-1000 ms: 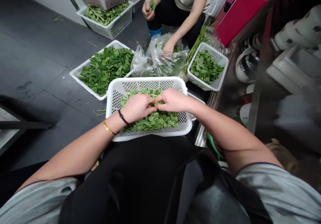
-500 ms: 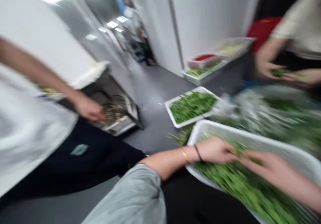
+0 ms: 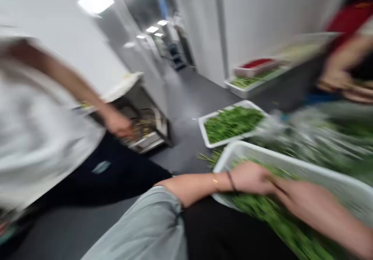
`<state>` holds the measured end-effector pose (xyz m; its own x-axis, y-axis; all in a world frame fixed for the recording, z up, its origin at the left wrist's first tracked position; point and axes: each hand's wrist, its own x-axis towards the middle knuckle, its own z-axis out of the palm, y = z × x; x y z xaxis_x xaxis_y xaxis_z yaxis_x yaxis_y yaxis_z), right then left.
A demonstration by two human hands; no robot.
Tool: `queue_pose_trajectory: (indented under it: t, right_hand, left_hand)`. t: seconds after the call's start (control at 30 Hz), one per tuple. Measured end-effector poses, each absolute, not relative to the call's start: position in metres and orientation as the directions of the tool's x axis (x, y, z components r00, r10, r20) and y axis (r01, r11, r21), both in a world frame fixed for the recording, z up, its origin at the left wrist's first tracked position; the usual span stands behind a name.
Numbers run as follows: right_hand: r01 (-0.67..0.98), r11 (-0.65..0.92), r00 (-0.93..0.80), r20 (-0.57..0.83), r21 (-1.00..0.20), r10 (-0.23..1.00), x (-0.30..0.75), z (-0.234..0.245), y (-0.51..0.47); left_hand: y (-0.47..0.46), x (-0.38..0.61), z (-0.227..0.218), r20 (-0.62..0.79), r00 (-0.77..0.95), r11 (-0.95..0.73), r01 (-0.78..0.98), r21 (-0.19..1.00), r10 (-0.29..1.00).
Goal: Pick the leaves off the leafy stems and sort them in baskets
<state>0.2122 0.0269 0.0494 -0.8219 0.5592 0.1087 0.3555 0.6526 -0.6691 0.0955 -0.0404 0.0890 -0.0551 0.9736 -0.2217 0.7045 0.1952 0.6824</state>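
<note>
My left hand (image 3: 251, 177), with a dark band and a gold bracelet at the wrist, is closed over a white plastic basket (image 3: 291, 159). My right hand (image 3: 301, 196) meets it, fingertips against fingertips, also closed. Motion smears both hands and hides most of what is between the fingers; half a second ago green stems showed there. Under the hands, long leafy greens (image 3: 274, 217) fill the near side of the basket, which stands by my dark-clothed lap.
Behind the basket lie a white tray of cut greens (image 3: 233, 124) and a clear plastic bag of greens (image 3: 314, 136). Tubs with red pieces (image 3: 258, 63) stand by the wall. One person in white (image 3: 43, 128) stands at left; another's hands (image 3: 338, 79) are at right.
The view has swung, so most background things sit farther right. My hands have come closer together, covering the greens that showed between them.
</note>
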Motion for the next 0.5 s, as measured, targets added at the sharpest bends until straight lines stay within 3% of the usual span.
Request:
queue_pose_trajectory:
  t: [0.07,0.13,0.27,0.37,0.5]
  right_hand:
    - [0.45,0.728,-0.872,-0.079,-0.517,0.483,0.254,0.05,0.041]
    - [0.431,0.78,-0.891,-0.077,-0.454,0.448,0.264,0.051,0.056]
    - [0.312,0.809,-0.948,-0.214,-0.499,0.234,0.235,0.044,0.091]
    - [0.301,0.831,-0.953,-0.181,-0.467,0.243,0.22,0.043,0.119]
    - [0.361,0.821,-0.928,-0.084,-0.442,0.362,0.225,0.05,0.161]
  left_hand:
    - [-0.013,0.092,0.073,-0.32,0.015,0.251,0.588,0.769,0.947]
    - [0.019,0.077,0.048,-0.423,0.135,0.306,0.503,0.808,0.896]
    - [0.048,0.048,0.01,-0.517,0.215,0.474,0.221,0.852,0.828]
    - [0.059,0.041,0.012,-0.448,0.178,0.388,0.294,0.874,0.876]
    - [0.1,0.045,0.025,-0.276,0.069,0.207,0.499,0.842,0.959]
